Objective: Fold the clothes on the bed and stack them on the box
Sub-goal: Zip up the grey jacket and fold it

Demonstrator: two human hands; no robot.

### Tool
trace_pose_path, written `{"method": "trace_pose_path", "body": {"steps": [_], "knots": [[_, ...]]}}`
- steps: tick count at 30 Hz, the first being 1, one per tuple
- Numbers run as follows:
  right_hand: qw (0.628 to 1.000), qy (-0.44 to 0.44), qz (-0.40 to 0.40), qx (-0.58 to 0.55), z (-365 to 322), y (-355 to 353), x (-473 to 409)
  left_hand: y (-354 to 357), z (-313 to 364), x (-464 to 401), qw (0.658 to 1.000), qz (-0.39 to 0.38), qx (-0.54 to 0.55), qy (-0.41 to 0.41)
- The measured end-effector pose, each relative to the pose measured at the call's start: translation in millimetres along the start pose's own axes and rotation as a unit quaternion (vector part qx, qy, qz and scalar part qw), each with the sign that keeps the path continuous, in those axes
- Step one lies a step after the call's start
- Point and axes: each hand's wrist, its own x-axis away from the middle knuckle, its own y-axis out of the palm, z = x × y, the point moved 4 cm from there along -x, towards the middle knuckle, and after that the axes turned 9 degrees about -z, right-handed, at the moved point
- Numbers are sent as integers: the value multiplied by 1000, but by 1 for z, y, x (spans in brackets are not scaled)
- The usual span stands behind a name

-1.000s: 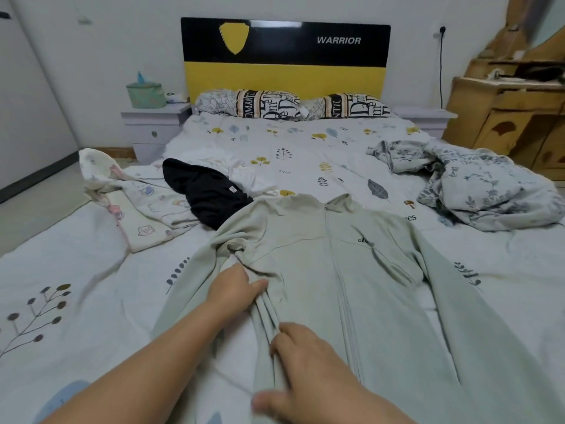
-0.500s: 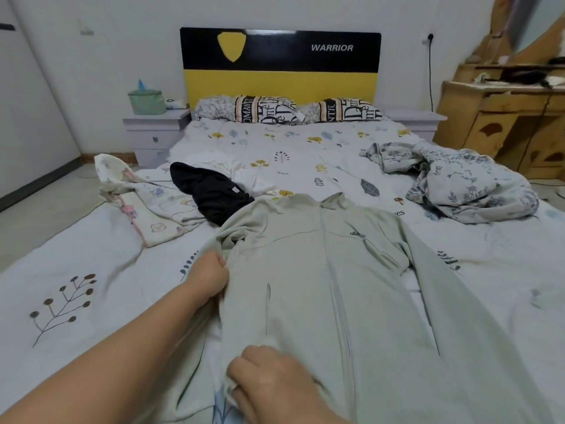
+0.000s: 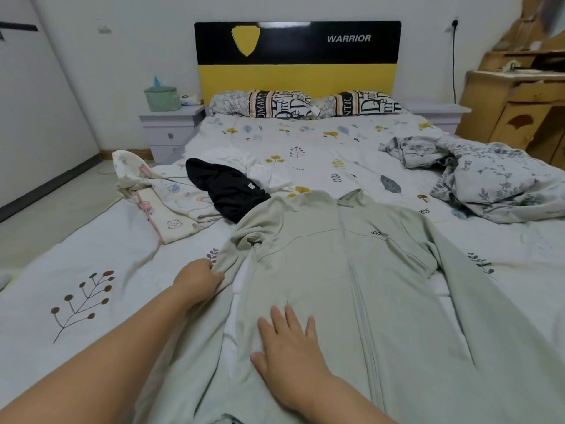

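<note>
Two hands work on a pale green zip jacket (image 3: 351,286) that lies front up on the bed (image 3: 305,142), its collar toward the headboard (image 3: 296,53) and its hem toward the person. The left hand (image 3: 197,281) has its fingers curled round the edge of the jacket's left sleeve, pinching the fabric near the shoulder. The right hand (image 3: 290,347) lies flat on the jacket's chest with fingers straight and spread, pressing the cloth down just left of the zip. The hands are apart, the left one farther up and out to the side. The other sleeve of the jacket stretches out toward the lower right corner. Just beyond the jacket's left shoulder lies a black garment (image 3: 226,191), crumpled, its near end touching or slipping under the jacket. Beside the black garment, toward the left edge of the bed, lies a cream garment with cartoon prints (image 3: 159,197), loosely bunched. A white garment (image 3: 253,166) is rumpled behind the black one. A grey floral quilt (image 3: 489,175) is heaped at the right side of the bed. Two lettered pillows (image 3: 305,104) lean at the headboard, and a nightstand (image 3: 171,130) on the left carries a green tissue holder (image 3: 162,97)
</note>
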Motion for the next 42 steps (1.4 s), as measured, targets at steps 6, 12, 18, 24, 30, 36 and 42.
{"method": "trace_pose_path", "body": {"steps": [6,12,18,24,30,36,42], "knots": [[974,-201,-9,-104,-66,-20,11,-15,-8,-9,977,-59,205,-9],[989,-134,58,-14,-81,12,-4,-18,-14,-22,962,-112,248,-10],[845,-87,50,-525,-42,-81,12,-61,15,-26,944,-99,315,6],[642,9,164,-749,58,-120,40,-87,102,-30,887,-73,451,68],[650,220,142,-713,140,-79,68,-28,181,-15,898,-83,395,177],[886,328,202,-257,180,-87,90,23,186,-15,981,27,82,176],[931,313,109,-154,156,-90,66,55,165,-28,998,-7,45,50]]}}
